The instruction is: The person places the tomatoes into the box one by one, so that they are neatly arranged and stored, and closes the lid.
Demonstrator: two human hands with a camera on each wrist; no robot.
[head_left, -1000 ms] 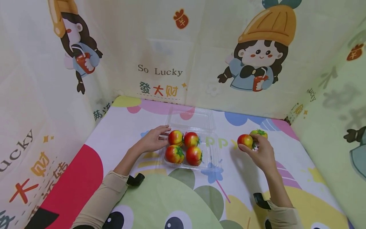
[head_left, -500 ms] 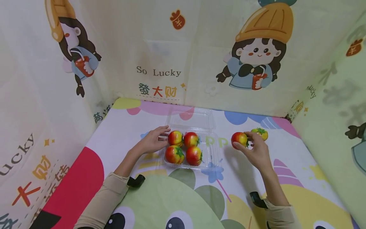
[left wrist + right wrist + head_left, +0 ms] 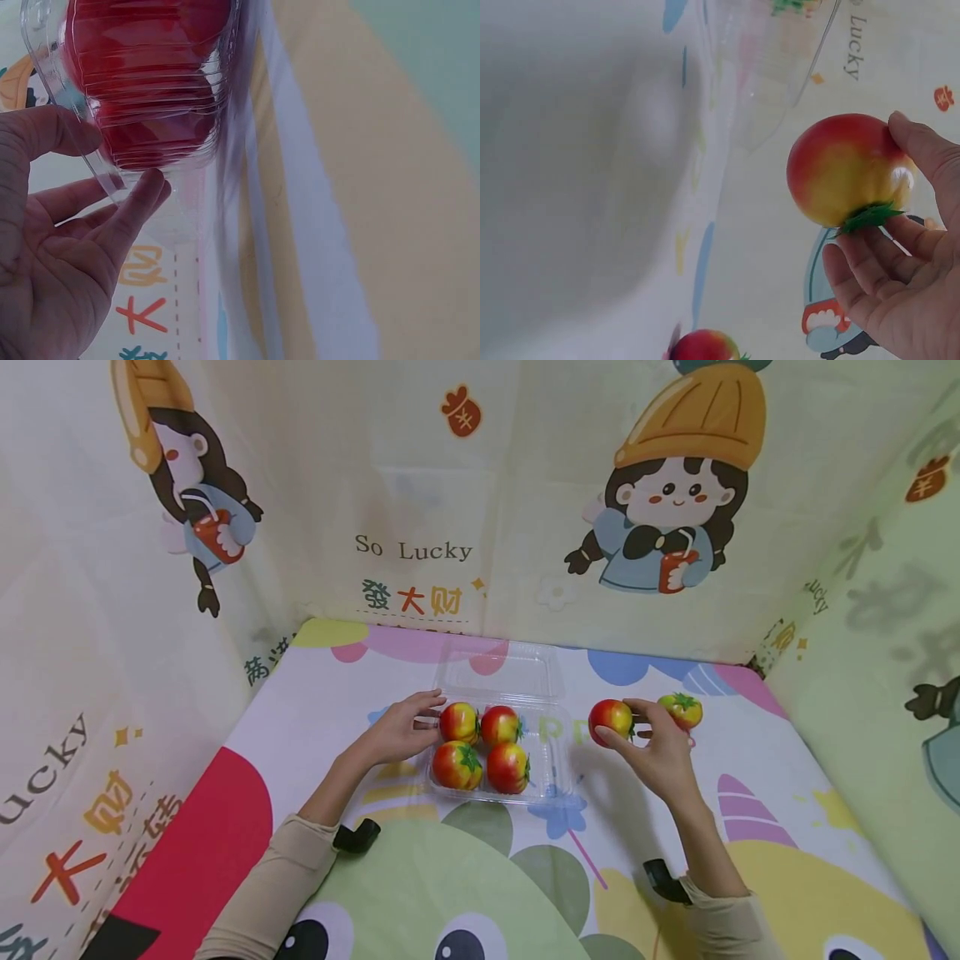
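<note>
Downward head view and close wrist views share the box [image 3: 546,768].

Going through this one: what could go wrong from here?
1. The round, glossy red-and-yellow fruit with a green leafy top is held in mid-air by the right hand alone, so it could slip and roll.
2. Four similar red-and-yellow fruits already sit in the open clear plastic container; a careless placement might bump them.
3. The left hand is at only one end of the container, which might shift if knocked.

clear box [image 3: 223,75] cropped in left wrist view, sleeves [image 3: 266,881] cropped
</note>
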